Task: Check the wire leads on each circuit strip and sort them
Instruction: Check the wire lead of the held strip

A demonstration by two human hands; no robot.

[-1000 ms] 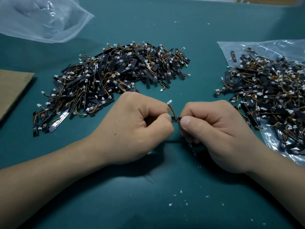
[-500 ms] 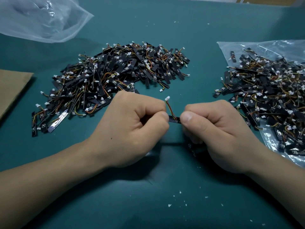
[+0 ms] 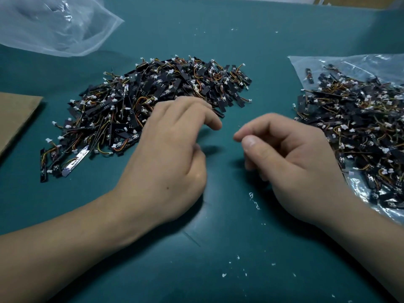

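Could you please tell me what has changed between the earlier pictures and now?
The strip both hands pinched is no longer between them. The left hand has opened and moved to the near edge of the left pile; the right hand has let go and holds nothing visible. Neither it nor the right pile moved.

Left hand point(image 3: 172, 154), right hand point(image 3: 290, 158) now apart, without the strip.

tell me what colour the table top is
Dark teal; the table top shows plainly in the head view.
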